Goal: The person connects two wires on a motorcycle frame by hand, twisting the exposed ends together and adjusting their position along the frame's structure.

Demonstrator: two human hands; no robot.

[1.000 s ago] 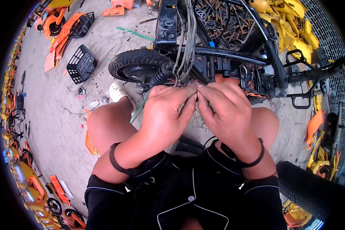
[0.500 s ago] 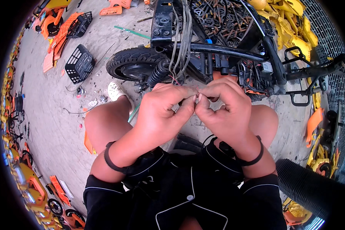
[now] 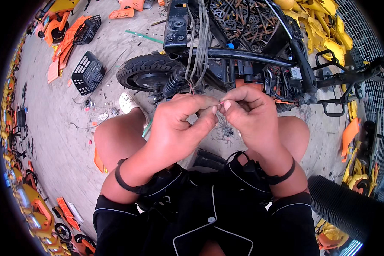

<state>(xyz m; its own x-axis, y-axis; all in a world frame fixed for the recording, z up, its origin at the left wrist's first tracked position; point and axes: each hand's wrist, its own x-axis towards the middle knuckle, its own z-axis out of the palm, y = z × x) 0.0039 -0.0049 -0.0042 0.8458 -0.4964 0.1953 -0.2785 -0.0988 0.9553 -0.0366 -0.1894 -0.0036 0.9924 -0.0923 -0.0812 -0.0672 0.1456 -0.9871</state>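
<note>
My left hand (image 3: 178,117) and my right hand (image 3: 252,115) meet fingertip to fingertip above my knees. Both are pinched closed on a thin red wire (image 3: 221,103), of which only a tiny length shows between the thumbs; the rest is hidden by my fingers. Just beyond them, a bundle of grey cables (image 3: 199,51) hangs down over the black frame (image 3: 251,55) of a stripped electric bike. Its rear tyre (image 3: 134,68) and black spring shock (image 3: 174,83) lie left of the cables. Exposed wiring and parts (image 3: 275,87) sit beyond my right hand.
Rusty metal parts (image 3: 239,19) are heaped behind the frame. A black plastic basket (image 3: 88,73) stands on the concrete floor to the left, near orange panels (image 3: 64,53). Yellow panels (image 3: 324,25) pile up at the far right. A ribbed black object (image 3: 335,200) is close by my right elbow.
My right thumb and fingers have shifted slightly, and a bit of red wire now shows more clearly between the fingertips. Both hands stay together in nearly the same place.
</note>
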